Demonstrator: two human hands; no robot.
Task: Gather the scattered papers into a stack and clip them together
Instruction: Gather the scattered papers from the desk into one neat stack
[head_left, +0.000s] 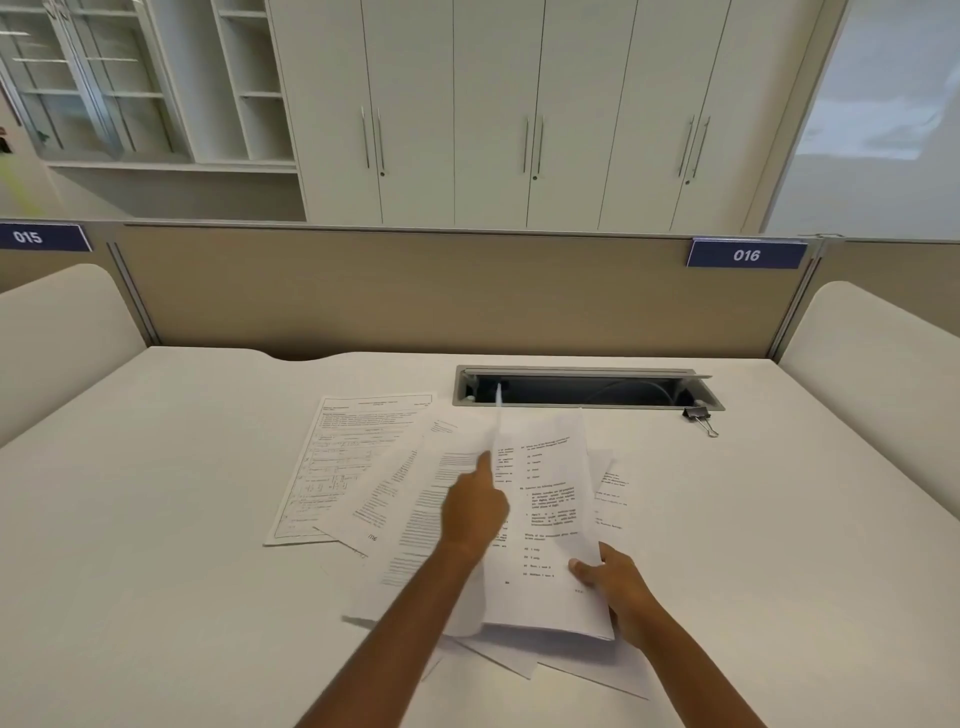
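Gathering is taking place: right hand is pinching a white printed sheet at 5 o'clock, left hand grip unclear; scattered sheets are needing squaring before the black metal binder clip at 2 o'clock.

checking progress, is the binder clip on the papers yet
No, the binder clip lies by the cable slot, apart from the papers.

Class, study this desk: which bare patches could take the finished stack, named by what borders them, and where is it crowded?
Free: the desk on the left, between the left side panel and the form sheet; and on the right, between the papers, the binder clip and the right side panel. Crowded: the middle, with overlapping papers, left hand and right hand.
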